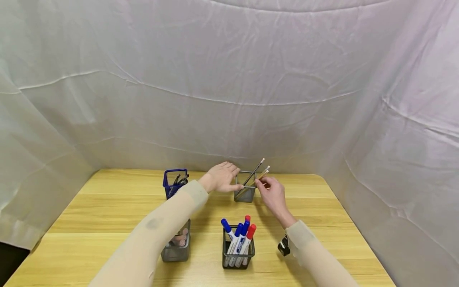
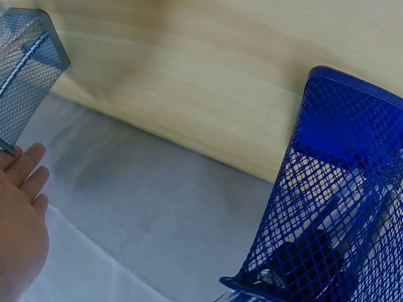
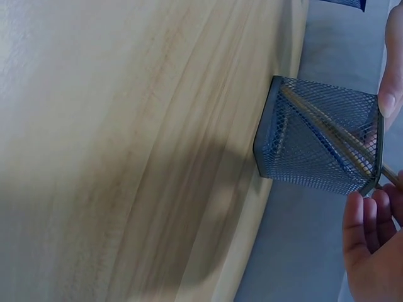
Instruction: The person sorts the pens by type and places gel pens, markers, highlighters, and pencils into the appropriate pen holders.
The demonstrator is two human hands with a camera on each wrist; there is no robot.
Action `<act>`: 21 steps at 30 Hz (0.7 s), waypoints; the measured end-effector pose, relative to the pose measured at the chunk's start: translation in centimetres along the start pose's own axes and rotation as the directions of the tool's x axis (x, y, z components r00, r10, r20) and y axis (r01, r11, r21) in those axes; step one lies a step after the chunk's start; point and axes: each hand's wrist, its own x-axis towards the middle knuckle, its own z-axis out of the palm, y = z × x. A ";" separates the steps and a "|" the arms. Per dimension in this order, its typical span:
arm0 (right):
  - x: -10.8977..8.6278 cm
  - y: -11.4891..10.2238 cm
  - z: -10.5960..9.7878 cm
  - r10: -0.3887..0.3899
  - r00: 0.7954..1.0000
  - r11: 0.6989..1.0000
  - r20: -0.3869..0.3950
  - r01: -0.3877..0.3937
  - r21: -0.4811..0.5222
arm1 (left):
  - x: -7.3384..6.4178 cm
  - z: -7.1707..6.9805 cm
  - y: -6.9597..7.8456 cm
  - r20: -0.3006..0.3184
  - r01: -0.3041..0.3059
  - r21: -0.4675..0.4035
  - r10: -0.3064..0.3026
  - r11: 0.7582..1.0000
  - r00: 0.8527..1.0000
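A grey mesh pencil holder point(image 1: 244, 195) stands at the back of the table, with a dark pencil point(image 1: 254, 172) and yellowish pencils point(image 1: 263, 174) leaning out to the right. My left hand point(image 1: 223, 177) is at its left rim, fingers extended towards the back and thumb along the front. In the right wrist view, the left thumb point(image 3: 388, 104) touches the rim. From the right side, my right hand point(image 1: 274, 194) appears to pinch a yellowish pencil by the rim between thumb and forefinger. Its other fingers point(image 3: 356, 220) are extended; the thumb's contact is partly hidden.
To the left stands a blue mesh holder point(image 1: 175, 187) with dark-handled items. Nearer me, a grey holder point(image 1: 175, 254) with pink-ended items sits partly behind my left sleeve. A black mesh holder point(image 1: 238, 261) carries blue- and red-capped markers point(image 1: 241, 241). Pale cloth point(image 1: 229, 119) hangs behind the table.
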 end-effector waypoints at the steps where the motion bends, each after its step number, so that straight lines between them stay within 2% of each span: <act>1: 0.0 0.0 0.0 0.004 1.000 1.000 0.003 -0.004 0.003 | 0.0 -0.1 0.0 0.001 0.002 0.002 -0.002 1.000 1.000; 6: 0.2 0.2 0.0 0.019 1.000 0.999 -0.001 -0.018 0.029 | -0.1 -0.7 0.1 0.011 0.018 0.031 -0.019 0.999 1.000; 13: 0.2 0.0 -0.5 0.027 1.000 0.999 -0.003 -0.027 0.035 | -0.1 -0.2 -0.3 0.011 0.039 0.019 -0.040 0.999 0.999; 18: 0.2 -0.3 -1.5 -0.031 0.999 1.000 -0.015 0.031 -0.001 | -0.2 -0.8 -0.6 -0.039 0.038 -0.026 -0.039 0.999 0.998; 21: 0.2 -0.6 -2.3 -0.076 0.997 0.997 -0.002 0.076 -0.018 | -0.4 -1.5 -0.7 -0.068 0.036 -0.083 -0.042 0.996 0.997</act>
